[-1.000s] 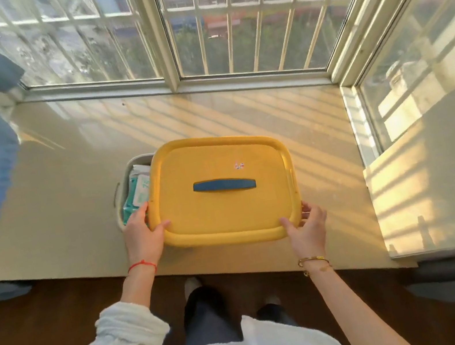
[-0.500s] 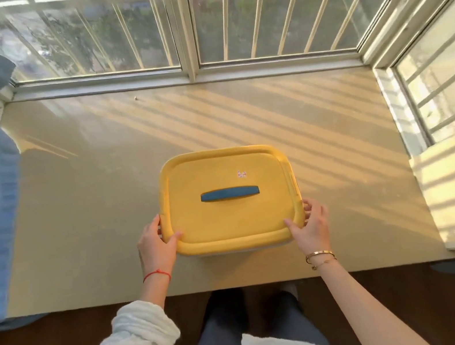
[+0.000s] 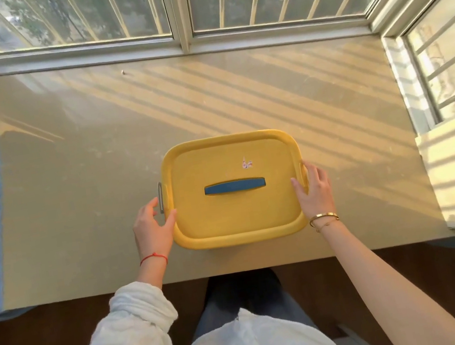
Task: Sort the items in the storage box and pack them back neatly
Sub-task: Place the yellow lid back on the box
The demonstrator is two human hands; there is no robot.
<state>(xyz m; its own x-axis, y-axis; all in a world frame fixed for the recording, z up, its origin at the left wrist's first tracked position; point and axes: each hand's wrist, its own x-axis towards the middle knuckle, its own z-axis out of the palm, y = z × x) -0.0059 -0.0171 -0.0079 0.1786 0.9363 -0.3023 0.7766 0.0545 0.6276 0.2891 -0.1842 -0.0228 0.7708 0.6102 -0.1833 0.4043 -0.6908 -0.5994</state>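
Flanking yellow lid (image 3: 239, 209), left hand (image 3: 151, 231), right hand (image 3: 314, 190), small unreadable sticker (image 3: 247, 164)

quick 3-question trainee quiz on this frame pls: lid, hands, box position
1. True or false: the yellow lid sits over the storage box, covering its contents.
2. Where does each hand touch? A) both on the blue handle B) left hand at the lid's left edge, right hand at its right edge C) both flat on the sill
3. Fill in: the grey side latch shows on the lid's ____ side.

Key: 1 true; 2 B; 3 left.
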